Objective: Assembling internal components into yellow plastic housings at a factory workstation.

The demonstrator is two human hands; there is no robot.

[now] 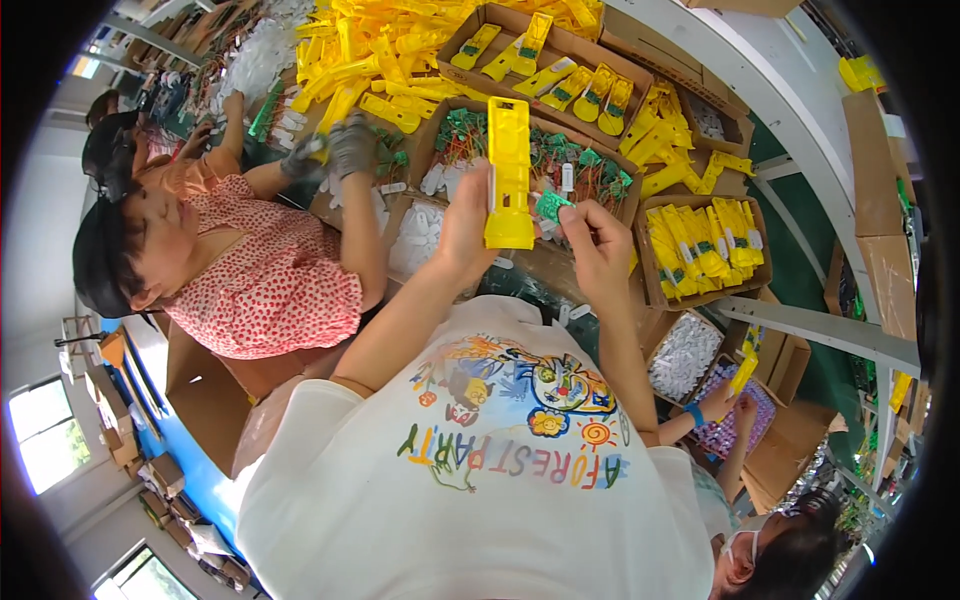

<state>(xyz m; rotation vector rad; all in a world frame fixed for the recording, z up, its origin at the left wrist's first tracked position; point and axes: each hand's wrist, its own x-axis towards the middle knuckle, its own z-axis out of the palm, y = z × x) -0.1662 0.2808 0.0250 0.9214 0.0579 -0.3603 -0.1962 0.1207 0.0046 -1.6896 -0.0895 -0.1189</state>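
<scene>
Centrally, above the person's white printed shirt (480, 500), the left hand (468, 225) grips a long yellow plastic shell (508, 172) and holds it upright. The shell is a bright yellow, flat-sided casing, narrow for most of its length and a little wider at its lower end, with a row of small rectangular cut-outs running down its middle and a notched top edge. The left fingers are wrapped round its lower half from behind, thumb side toward the body.

Just beside it, the right hand (597, 240) pinches a small green circuit board (551, 206) between thumb and fingertips, close to the shell's lower right edge; whether the board touches the shell cannot be told.

Behind both hands stands a cardboard box (610, 215) filled with more green boards and wires. To the right, another box (705, 240) holds rows of assembled yellow casings, and a loose heap of yellow parts (370, 50) lies further back.

At the left, a co-worker in a red-dotted blouse (270, 280) reaches a gloved hand (350, 140) over the table.
</scene>
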